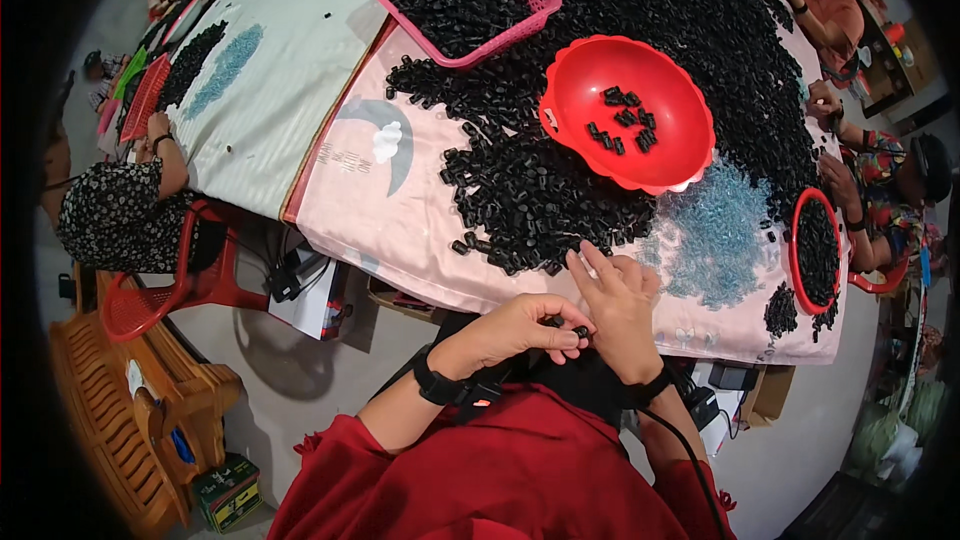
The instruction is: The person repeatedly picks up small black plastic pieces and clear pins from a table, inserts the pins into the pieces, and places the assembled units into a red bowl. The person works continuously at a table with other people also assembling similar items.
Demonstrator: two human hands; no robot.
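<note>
My left hand [515, 328], at the table's near edge, is closed on small black plastic caps; one cap [581, 332] shows at the thumb and fingertips. Right beside it, my right hand [618, 312] has its fingers stretched out toward the near edge of a heap of black caps [540, 215]. Nothing visible sits in those fingers. To the right of that hand lies a pile of small clear-blue pieces [718, 240]. A red scalloped bowl [590, 65] stands beyond the heap, with several black caps on its bottom.
A pink basket [547, 2] full of black pieces stands farther back. At the right, a red-rimmed tray [797, 252] holds more. Other people sit at both sides, with a red chair [150, 305] on the left and a wooden bench [110, 410] at lower left.
</note>
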